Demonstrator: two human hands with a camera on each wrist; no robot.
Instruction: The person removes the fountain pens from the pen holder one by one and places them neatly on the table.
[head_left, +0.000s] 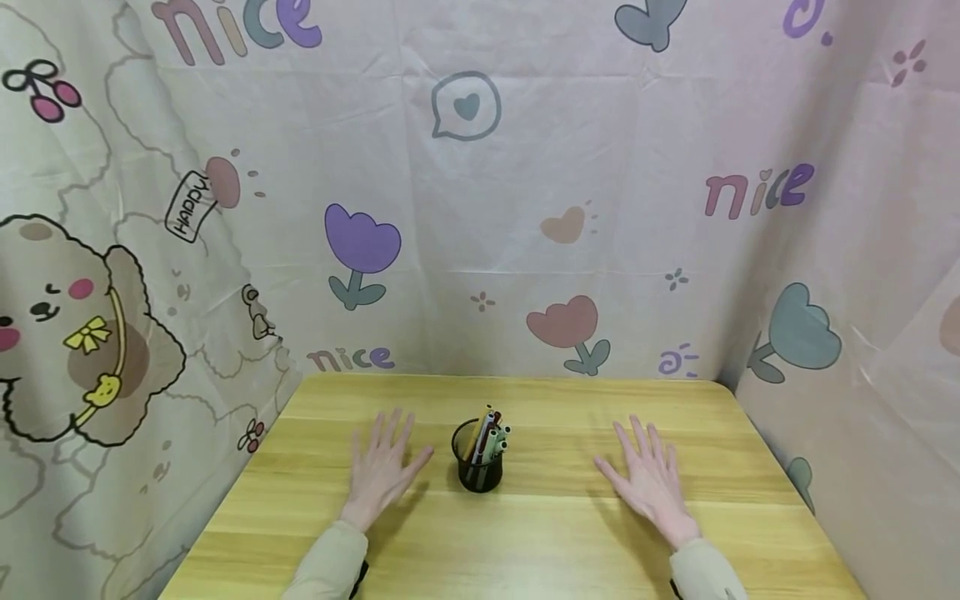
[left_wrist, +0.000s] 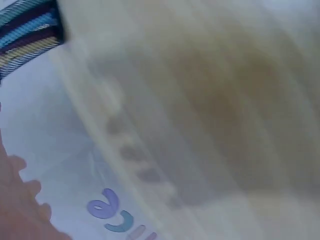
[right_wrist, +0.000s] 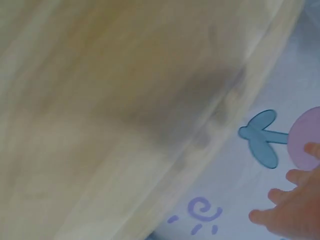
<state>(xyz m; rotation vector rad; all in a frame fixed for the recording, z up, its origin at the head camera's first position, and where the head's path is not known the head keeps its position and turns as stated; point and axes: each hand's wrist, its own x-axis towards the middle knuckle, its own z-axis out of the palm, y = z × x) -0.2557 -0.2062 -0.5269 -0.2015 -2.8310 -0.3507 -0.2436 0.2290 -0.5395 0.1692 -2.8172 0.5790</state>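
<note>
In the head view a black mesh pen holder [head_left: 480, 477] stands upright on the wooden table, with several pens [head_left: 489, 437] leaning in it. To its left my left hand [head_left: 381, 471] is held over the table with the fingers spread and straight, thumb toward the holder. On the other side, farther from the holder, my right hand [head_left: 649, 479] has its fingers spread the same way. Both hands hold nothing, and each casts a shadow on the wood. Fingers of the left hand [left_wrist: 25, 210] and right hand [right_wrist: 295, 205] show at the edges of the wrist views.
The light wooden table [head_left: 547, 546] runs back to a printed cloth [head_left: 480, 208] with flowers and words, which hangs behind it and along both sides. A striped woven band [left_wrist: 30, 35] appears in a corner of the left wrist view.
</note>
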